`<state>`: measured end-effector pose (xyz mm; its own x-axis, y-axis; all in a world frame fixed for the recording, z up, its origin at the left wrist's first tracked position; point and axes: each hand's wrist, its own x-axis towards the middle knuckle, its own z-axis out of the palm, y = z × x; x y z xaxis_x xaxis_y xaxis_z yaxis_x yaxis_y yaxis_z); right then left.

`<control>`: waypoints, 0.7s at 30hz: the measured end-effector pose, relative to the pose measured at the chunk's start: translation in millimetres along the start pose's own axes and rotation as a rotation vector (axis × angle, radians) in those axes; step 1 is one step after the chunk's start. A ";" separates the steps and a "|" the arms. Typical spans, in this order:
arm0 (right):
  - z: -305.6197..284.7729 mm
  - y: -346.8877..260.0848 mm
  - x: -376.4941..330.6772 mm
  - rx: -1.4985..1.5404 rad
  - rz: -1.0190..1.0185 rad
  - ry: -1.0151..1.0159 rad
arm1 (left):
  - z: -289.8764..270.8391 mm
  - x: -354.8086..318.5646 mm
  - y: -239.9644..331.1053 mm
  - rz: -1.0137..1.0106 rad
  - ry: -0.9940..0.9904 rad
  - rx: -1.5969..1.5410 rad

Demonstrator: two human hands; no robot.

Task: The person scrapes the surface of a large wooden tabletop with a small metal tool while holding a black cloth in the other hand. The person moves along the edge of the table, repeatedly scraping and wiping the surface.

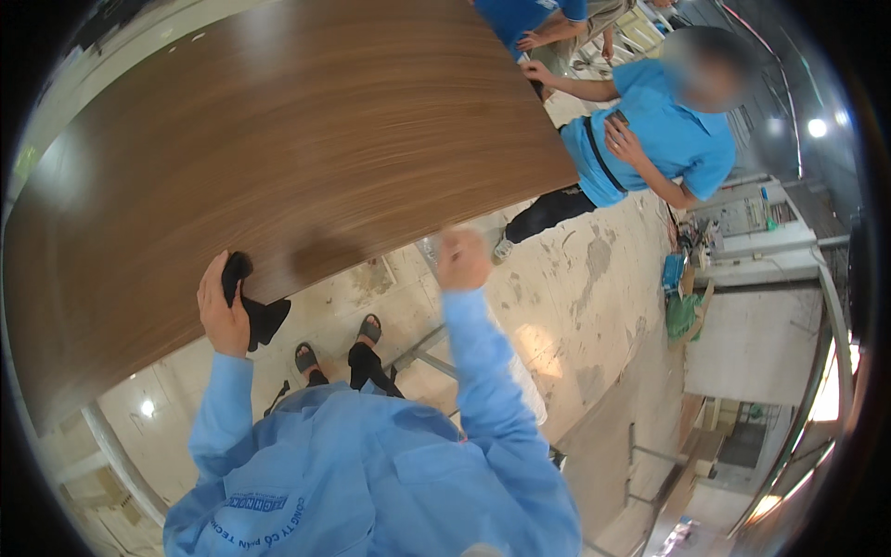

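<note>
A large brown wood-grain panel fills the upper left of the view, its near edge running diagonally in front of me. My left hand presses a black cloth against that near edge. My right hand is raised just past the panel's edge, blurred, its fingers closed around what looks like a clear plastic bottle. Both my sleeves are light blue.
A person in a blue shirt stands at the panel's far right corner, one hand on its edge. Another person's arm shows behind. A stained concrete floor lies below. A workbench with clutter stands at right.
</note>
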<state>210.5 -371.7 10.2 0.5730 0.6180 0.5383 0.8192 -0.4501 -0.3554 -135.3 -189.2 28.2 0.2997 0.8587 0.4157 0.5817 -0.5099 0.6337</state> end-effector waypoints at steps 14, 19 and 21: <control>23.2 -20.9 15.1 0.204 -0.080 0.073 | 6.1 31.4 -18.6 0.003 -0.026 -0.001; 52.2 69.9 100.2 0.165 0.402 0.482 | 9.7 71.9 -24.6 0.024 -0.030 0.007; 71.9 86.8 121.1 0.075 0.405 0.427 | 9.8 91.9 -27.7 0.041 -0.028 -0.006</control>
<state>352.7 -289.6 -10.4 0.7932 0.0852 0.6029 0.5454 -0.5397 -0.6413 -116.4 -95.7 42.4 0.3448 0.8380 0.4230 0.5642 -0.5451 0.6201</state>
